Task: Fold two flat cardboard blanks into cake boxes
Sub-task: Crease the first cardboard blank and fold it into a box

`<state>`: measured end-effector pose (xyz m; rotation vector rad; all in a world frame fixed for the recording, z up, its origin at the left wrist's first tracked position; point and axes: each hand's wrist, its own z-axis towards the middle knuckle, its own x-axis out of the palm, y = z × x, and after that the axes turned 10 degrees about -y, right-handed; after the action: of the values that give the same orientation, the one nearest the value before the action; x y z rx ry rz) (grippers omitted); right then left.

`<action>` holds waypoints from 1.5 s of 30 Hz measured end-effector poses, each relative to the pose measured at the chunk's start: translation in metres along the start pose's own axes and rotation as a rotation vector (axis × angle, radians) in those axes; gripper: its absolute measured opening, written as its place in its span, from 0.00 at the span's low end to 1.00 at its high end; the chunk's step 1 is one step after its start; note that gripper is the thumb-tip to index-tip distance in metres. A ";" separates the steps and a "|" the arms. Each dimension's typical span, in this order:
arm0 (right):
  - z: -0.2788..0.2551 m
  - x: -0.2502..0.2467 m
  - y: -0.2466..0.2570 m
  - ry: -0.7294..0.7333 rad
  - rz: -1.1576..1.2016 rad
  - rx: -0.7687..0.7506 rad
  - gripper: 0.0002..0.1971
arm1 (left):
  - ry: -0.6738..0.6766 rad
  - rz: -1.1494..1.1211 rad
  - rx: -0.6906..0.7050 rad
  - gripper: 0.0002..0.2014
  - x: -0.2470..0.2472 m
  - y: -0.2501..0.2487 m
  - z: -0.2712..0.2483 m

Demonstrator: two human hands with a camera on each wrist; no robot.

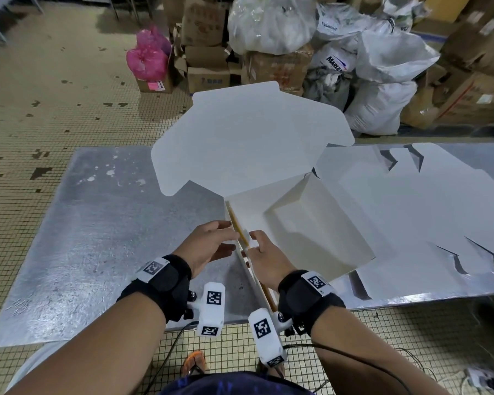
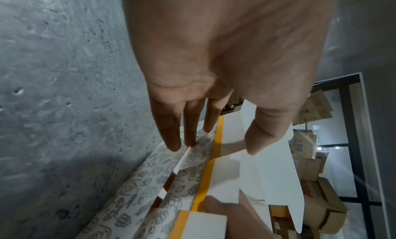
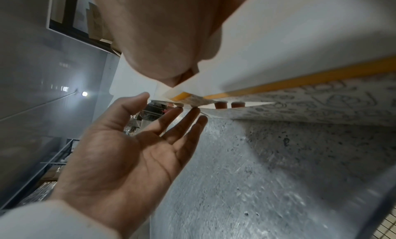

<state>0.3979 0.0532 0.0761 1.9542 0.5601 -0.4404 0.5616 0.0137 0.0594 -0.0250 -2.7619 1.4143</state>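
Note:
A half-folded white cake box [image 1: 311, 223] stands on the silver sheet [image 1: 111, 238] with its lid [image 1: 240, 138] raised at the back. Its near-left wall [image 2: 139, 191] has a printed outside and a yellow stripe. My left hand [image 1: 226, 235] touches that wall's outside with straight fingers [image 3: 188, 113]. My right hand [image 1: 254, 240] pinches the wall's folded-over flap [image 3: 278, 47], thumb [image 3: 171, 56] on the white inner side and fingertips showing through a slot. A second blank [image 1: 425, 209] lies flat to the right, partly under the box.
The silver sheet lies on a tiled floor [image 1: 54, 95]. Behind it are stacked cardboard cartons [image 1: 206, 61], white sacks [image 1: 382, 89] and a pink bag [image 1: 149, 55]. Cables [image 1: 354, 363] trail near my feet at the sheet's front edge.

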 end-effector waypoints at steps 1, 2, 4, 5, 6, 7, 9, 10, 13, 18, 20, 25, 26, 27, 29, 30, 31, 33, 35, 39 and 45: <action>0.000 -0.001 0.000 -0.002 0.007 0.000 0.17 | 0.006 0.002 -0.004 0.25 0.000 0.001 0.000; -0.001 -0.001 0.001 -0.005 0.015 -0.004 0.16 | 0.013 -0.001 -0.012 0.25 0.001 0.002 -0.001; -0.002 -0.005 0.000 -0.013 0.042 -0.013 0.15 | 0.034 -0.015 -0.024 0.25 0.001 0.003 -0.002; -0.002 -0.007 0.000 -0.013 0.052 -0.019 0.14 | 0.044 -0.021 -0.026 0.26 0.001 0.004 -0.003; -0.003 -0.010 -0.002 -0.009 0.052 -0.028 0.12 | 0.047 -0.021 -0.028 0.26 0.001 0.004 -0.003; -0.004 -0.012 -0.003 0.001 0.045 -0.040 0.10 | 0.047 -0.021 -0.028 0.27 0.000 0.005 -0.004; -0.004 -0.017 -0.007 0.018 0.024 -0.077 0.06 | 0.034 -0.016 -0.023 0.27 0.001 0.007 -0.004; -0.006 -0.019 -0.009 0.026 0.023 -0.093 0.06 | 0.029 -0.014 -0.018 0.28 0.001 0.008 -0.004; -0.013 -0.025 -0.012 0.037 0.003 -0.115 0.12 | 0.031 -0.025 -0.005 0.26 0.003 0.009 -0.003; -0.022 -0.023 -0.024 0.020 -0.015 -0.117 0.18 | -0.005 -0.042 0.007 0.22 0.008 0.007 -0.005; -0.023 -0.022 -0.029 -0.001 -0.031 -0.129 0.20 | -0.022 -0.021 0.020 0.23 0.012 0.008 -0.006; -0.025 -0.017 -0.039 -0.058 -0.098 -0.197 0.18 | -0.048 -0.030 0.017 0.23 0.013 0.009 -0.006; -0.026 -0.015 -0.039 -0.061 -0.101 -0.210 0.17 | -0.054 -0.041 0.013 0.22 0.013 0.009 -0.006; -0.027 -0.014 -0.038 -0.061 -0.100 -0.222 0.17 | -0.059 -0.047 0.013 0.22 0.014 0.010 -0.007; -0.029 -0.013 -0.036 -0.073 -0.103 -0.236 0.16 | -0.071 -0.034 0.020 0.22 0.016 0.009 -0.008; -0.030 -0.013 -0.035 -0.095 -0.096 -0.245 0.14 | -0.074 -0.020 0.027 0.22 0.017 0.009 -0.008; -0.030 -0.014 -0.034 -0.123 -0.074 -0.252 0.13 | -0.077 -0.002 0.032 0.23 0.017 0.008 -0.008; -0.032 -0.019 -0.033 -0.179 0.017 -0.228 0.12 | -0.085 0.036 0.043 0.25 0.018 0.005 -0.009; -0.034 -0.033 -0.031 -0.252 0.102 -0.232 0.12 | -0.104 0.070 0.057 0.28 0.017 0.003 -0.011; -0.029 -0.083 -0.036 -0.528 0.065 -0.275 0.10 | -0.148 0.117 0.065 0.33 0.018 0.002 -0.016; -0.006 -0.146 -0.075 -0.696 -0.065 -0.116 0.20 | -0.057 0.229 0.037 0.45 0.028 0.004 -0.026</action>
<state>0.2357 0.0590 0.1013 1.5372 0.1896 -1.0459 0.5347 0.0378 0.0725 -0.3144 -2.8540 1.5385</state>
